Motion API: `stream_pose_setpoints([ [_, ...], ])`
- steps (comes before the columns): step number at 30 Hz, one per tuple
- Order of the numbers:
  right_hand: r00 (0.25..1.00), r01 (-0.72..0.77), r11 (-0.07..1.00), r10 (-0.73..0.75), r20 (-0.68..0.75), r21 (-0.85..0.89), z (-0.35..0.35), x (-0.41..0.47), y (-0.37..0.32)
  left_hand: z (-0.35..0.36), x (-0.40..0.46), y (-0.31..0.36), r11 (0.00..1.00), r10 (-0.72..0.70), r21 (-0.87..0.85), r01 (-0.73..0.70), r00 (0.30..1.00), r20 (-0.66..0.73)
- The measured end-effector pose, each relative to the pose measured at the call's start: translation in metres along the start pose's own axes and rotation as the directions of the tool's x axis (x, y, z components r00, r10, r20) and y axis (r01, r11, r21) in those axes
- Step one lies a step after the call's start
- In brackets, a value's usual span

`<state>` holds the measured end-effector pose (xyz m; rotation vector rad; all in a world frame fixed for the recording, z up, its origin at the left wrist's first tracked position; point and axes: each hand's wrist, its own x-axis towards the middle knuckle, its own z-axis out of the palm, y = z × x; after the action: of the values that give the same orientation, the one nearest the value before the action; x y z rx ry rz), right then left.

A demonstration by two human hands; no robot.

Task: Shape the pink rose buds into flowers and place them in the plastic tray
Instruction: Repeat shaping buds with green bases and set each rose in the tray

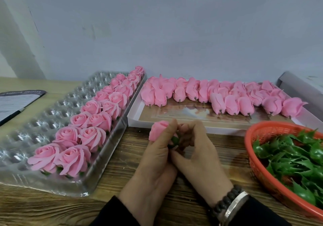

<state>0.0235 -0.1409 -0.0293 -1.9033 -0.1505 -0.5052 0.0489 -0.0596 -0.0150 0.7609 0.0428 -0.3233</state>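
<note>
My left hand (153, 157) grips a closed pink rose bud (157, 129) low down, the petals sticking up past its fingers. My right hand (197, 149) pinches the green base (174, 139) under that bud, fingers curled against the left hand. The clear plastic tray (35, 121) lies to the left on the table. Two rows of opened pink roses (92, 121) fill its right side. Several unshaped pink buds (218, 94) with short stems lie in rows on a white flat box lid (134, 115) behind my hands.
An orange plastic basket (258, 156) holding several green leafy calyx pieces (297, 159) stands at the right. A dark booklet with a pen (15, 103) lies at far left. A grey box edge (297, 84) is at the back right by the wall.
</note>
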Motion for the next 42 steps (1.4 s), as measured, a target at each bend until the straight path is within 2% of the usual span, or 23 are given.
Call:
stream_pose_setpoints([
  [2, 0.999, -0.002, 1.000, 0.002, -0.036, -0.004, -0.001, 0.000, -0.002, 0.001, -0.001, -0.002, 1.000, -0.012, -0.006, 0.012, 1.000, 0.017],
  [5, 0.999, -0.031, 0.999, 0.032, -0.016, 0.034, -0.003, 0.000, -0.005, 0.001, -0.003, 0.001, 0.999, -0.047, 0.000, 0.047, 0.998, 0.038],
  [10, 0.987, -0.149, 0.947, 0.125, 0.102, 0.285, -0.010, 0.005, -0.008, -0.003, -0.003, 0.008, 0.993, -0.120, 0.027, 0.117, 0.983, 0.136],
  [13, 0.972, -0.213, 0.886, 0.150, 0.178, 0.413, -0.012, 0.006, -0.008, -0.004, 0.000, 0.007, 0.993, -0.115, 0.053, 0.110, 0.987, 0.113],
  [15, 0.970, -0.224, 0.891, 0.165, 0.178, 0.395, -0.010, 0.005, -0.007, -0.003, 0.001, 0.008, 0.995, -0.098, -0.002, 0.099, 0.989, 0.110],
  [18, 0.983, -0.174, 0.952, 0.151, 0.108, 0.251, -0.006, 0.004, -0.004, -0.003, 0.003, 0.008, 0.994, -0.090, -0.052, 0.095, 0.992, 0.084],
  [21, 0.996, -0.089, 0.986, 0.085, 0.035, 0.140, -0.006, 0.003, -0.004, -0.004, 0.004, 0.006, 0.997, -0.062, -0.048, 0.065, 0.997, 0.050],
  [23, 0.998, -0.054, 0.994, 0.051, 0.043, 0.096, -0.006, 0.002, -0.004, -0.003, 0.003, 0.006, 0.998, -0.061, -0.031, 0.062, 0.997, 0.045],
  [29, 0.985, -0.148, 0.948, 0.117, 0.124, 0.283, -0.010, 0.006, -0.002, -0.002, 0.000, 0.006, 0.996, -0.091, 0.013, 0.090, 0.991, 0.099],
  [36, 0.992, -0.091, 0.990, 0.081, 0.091, 0.107, -0.006, 0.001, -0.002, -0.003, 0.001, 0.006, 0.998, -0.047, 0.050, 0.046, 0.998, 0.034],
  [40, 0.978, -0.188, 0.924, 0.143, 0.154, 0.334, -0.011, 0.005, -0.004, -0.005, 0.001, 0.006, 0.995, -0.077, 0.066, 0.070, 0.992, 0.097],
  [42, 0.967, -0.226, 0.898, 0.160, 0.200, 0.377, -0.012, 0.005, -0.005, -0.006, 0.002, 0.007, 0.995, -0.078, 0.074, 0.072, 0.994, 0.077],
])
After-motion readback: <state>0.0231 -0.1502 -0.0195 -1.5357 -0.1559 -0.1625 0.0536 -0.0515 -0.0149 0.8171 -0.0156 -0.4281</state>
